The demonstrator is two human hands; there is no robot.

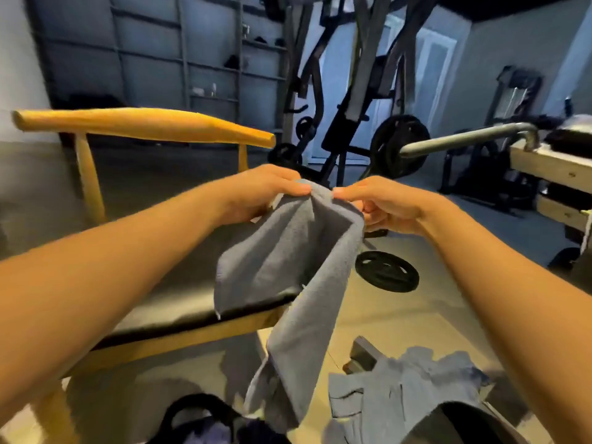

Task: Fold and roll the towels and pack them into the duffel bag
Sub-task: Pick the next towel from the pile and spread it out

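Observation:
A grey-blue towel (298, 283) hangs in the air in front of me, held by its top edge. My left hand (266, 190) pinches the top edge on the left. My right hand (381, 203) pinches it on the right, close beside the left. The towel droops in loose folds down toward the floor. More grey-blue towels (407, 389) lie crumpled in a heap at the lower right. The dark duffel bag (205, 421), with a black handle loop, shows at the bottom edge, partly cut off.
A wooden chair (153, 126) with a black seat stands to the left, under my left arm. A black weight plate (386, 272) lies on the floor ahead. Gym machines, a barbell (464, 139) and a wooden bench stand behind and to the right.

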